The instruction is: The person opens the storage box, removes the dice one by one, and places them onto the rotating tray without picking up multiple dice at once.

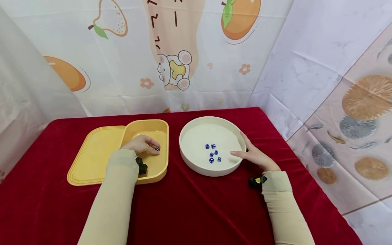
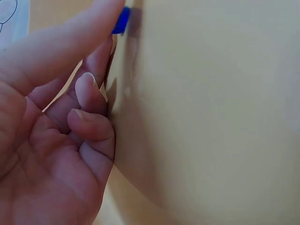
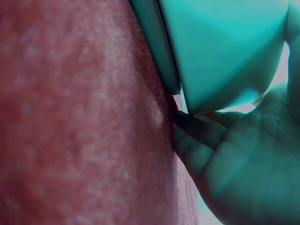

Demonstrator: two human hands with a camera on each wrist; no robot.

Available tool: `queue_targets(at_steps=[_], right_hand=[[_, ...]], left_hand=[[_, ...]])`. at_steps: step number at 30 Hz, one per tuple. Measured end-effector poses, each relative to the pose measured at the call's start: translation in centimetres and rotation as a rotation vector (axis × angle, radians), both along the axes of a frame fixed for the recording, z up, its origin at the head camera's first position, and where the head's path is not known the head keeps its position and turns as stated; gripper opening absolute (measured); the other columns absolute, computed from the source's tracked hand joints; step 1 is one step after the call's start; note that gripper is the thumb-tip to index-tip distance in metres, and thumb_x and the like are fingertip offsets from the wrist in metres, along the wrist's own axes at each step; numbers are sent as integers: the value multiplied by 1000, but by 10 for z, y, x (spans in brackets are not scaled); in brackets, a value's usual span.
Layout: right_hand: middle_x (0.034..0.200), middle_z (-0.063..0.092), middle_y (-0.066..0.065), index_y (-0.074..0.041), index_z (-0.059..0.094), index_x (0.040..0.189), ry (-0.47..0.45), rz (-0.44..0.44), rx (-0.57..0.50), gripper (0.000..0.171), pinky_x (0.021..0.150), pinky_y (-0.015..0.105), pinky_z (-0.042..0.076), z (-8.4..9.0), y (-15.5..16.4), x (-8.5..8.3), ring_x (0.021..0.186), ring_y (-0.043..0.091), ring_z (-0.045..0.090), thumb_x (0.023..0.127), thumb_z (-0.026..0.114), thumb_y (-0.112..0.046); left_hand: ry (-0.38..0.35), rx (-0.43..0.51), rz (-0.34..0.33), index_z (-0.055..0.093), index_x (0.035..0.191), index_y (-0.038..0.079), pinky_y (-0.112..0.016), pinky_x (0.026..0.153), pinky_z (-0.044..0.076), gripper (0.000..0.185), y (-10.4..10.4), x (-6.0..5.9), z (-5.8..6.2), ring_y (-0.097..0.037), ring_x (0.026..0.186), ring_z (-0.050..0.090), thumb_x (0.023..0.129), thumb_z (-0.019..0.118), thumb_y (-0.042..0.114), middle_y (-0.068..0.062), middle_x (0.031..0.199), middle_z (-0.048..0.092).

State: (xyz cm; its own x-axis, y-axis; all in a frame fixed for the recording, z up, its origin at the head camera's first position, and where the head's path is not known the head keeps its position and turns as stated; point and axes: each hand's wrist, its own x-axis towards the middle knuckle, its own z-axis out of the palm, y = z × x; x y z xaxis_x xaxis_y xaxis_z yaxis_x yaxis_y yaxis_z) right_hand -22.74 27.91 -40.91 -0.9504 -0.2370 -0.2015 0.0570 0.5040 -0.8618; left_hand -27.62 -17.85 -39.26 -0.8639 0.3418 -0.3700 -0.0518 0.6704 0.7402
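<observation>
Red cloth over the table [image 1: 190, 204]. Toward its far left sits a yellow tray [image 1: 95, 153], flat part on the left, deeper compartment on the right. Left hand [image 1: 141, 144] is down inside that deeper compartment, fingers curled, tips at a single blue die [image 1: 157, 148] lying near the compartment's far right side; the left wrist view shows the die [image 2: 121, 19] at the tip of the forefinger [image 2: 70, 42], the other fingers bent in toward the palm. Whether the die is actually pinched or only touched, cannot tell. Just right of the tray, near the table's far middle, a round white bowl [image 1: 196, 126] holds five more blue dice [image 1: 213, 152] bunched a little right of its centre. Right hand [image 1: 255, 156] lies against the bowl's right rim, fingers straight and relaxed, fingertips reaching over the rim toward the dice but not touching them. The hands are well apart, one at each container.
</observation>
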Motion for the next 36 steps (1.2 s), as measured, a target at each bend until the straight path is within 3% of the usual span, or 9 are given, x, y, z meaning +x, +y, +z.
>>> queue_targets(at_steps=[11,20,30,36], right_hand=[[167,-1,7,-27,-6,160,6,-1,4,107,120,61,8,0,0,2,153,32,3,87,72,-41],[167,-1,8,-26,-5,160,15,-5,19,108,120,62,8,2,-1,1,153,33,3,87,73,-38],[168,-1,8,-25,-5,160,29,1,15,107,120,61,7,1,1,0,153,33,2,87,72,-36],[168,-1,7,-25,-4,160,33,3,10,107,121,60,7,3,-2,0,153,32,2,87,73,-37]], left_hand=[[58,-54,6,72,115,7,-29,88,41,37,3,-1,-2,-19,106,53,88,76,32,-5,115,72],[36,-62,18,73,114,10,-28,83,44,32,4,-3,-3,-19,100,53,90,73,33,-3,115,71],[36,-28,11,71,114,7,-27,79,44,34,7,-3,0,-15,92,53,91,72,32,1,105,70],[46,-12,-12,68,118,1,-26,78,48,36,3,-4,2,-14,91,56,95,67,29,-5,106,70]])
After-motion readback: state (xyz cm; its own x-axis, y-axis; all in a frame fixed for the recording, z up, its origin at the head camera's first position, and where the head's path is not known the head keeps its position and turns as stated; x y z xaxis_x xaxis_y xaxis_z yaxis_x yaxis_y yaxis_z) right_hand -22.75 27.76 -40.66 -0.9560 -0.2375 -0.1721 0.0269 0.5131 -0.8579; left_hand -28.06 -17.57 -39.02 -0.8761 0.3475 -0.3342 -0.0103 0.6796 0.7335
